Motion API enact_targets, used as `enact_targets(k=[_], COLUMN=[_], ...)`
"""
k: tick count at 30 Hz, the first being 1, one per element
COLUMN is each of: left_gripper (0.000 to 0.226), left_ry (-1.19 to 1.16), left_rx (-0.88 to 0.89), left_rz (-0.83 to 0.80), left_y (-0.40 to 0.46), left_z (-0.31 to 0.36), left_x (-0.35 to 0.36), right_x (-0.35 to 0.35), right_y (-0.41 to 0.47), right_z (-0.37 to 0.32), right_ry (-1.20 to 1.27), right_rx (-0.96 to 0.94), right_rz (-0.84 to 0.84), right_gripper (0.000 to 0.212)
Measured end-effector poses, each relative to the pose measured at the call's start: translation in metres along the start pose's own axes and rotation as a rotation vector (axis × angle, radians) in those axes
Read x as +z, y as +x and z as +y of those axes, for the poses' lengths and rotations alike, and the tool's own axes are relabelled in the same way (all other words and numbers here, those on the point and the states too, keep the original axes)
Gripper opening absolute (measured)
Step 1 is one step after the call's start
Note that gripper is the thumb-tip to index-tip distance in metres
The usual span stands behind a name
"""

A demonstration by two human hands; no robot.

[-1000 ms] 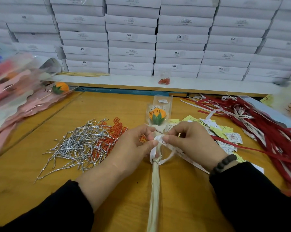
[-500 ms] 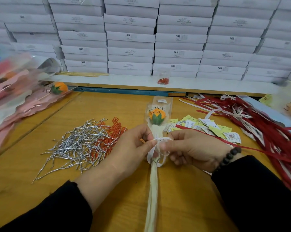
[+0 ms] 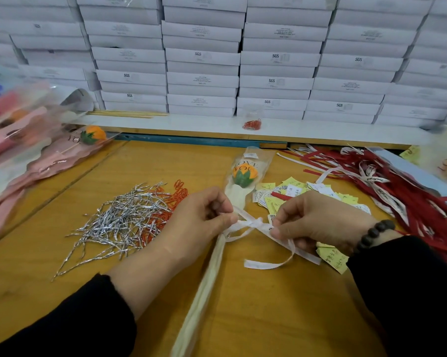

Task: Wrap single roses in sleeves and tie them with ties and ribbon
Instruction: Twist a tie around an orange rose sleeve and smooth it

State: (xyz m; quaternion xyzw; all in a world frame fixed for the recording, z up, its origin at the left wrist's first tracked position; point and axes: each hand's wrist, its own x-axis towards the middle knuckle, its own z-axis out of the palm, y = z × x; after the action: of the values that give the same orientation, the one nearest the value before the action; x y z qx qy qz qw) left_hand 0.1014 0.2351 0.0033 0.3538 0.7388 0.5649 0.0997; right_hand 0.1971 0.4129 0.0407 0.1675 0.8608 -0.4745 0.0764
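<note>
While the sleeved rose (image 3: 243,173) is lying lengthwise on the wooden table (image 3: 255,305), bloom at the far end, the left hand (image 3: 199,222) is pinching one loop of the white ribbon (image 3: 253,225) and the right hand (image 3: 317,222) is pinching the other, both clamped on it beside the stem. Silver ties (image 3: 119,222) are lying left; red ribbons (image 3: 410,199) and paper tags (image 3: 294,191) are lying right

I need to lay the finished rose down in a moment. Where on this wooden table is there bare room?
Bare wood lies near the front edge, between the pile of silver twist ties and the cream sleeved stem, and right of that stem below the white ribbon tail. Crowded: the yellow paper tags and red ribbons at right.
</note>
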Motion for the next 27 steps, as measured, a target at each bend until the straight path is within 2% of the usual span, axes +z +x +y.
enact_targets(k=[5, 9, 15, 27], left_gripper=[0.021, 0.012, 0.007, 0.013], left_ry=[0.163, 0.227, 0.429, 0.482], left_rx=[0.012, -0.008, -0.018, -0.165], left_rz=[0.006, 0.012, -0.040, -0.151], left_y=[0.002, 0.003, 0.003, 0.007], left_z=[0.002, 0.003, 0.008, -0.001], left_x=[-0.013, -0.022, -0.035, -0.061], right_x=[-0.007, -0.012, -0.020, -0.031], right_y=[-0.001, -0.002, -0.003, -0.008], right_z=[0.002, 0.005, 0.008, 0.008], right_ry=[-0.170, -0.213, -0.267, -0.461], right_rx=[0.017, 0.038, 0.069, 0.105], right_rz=[-0.044, -0.061, -0.086, -0.126], right_gripper=[0.014, 0.021, 0.013, 0.024])
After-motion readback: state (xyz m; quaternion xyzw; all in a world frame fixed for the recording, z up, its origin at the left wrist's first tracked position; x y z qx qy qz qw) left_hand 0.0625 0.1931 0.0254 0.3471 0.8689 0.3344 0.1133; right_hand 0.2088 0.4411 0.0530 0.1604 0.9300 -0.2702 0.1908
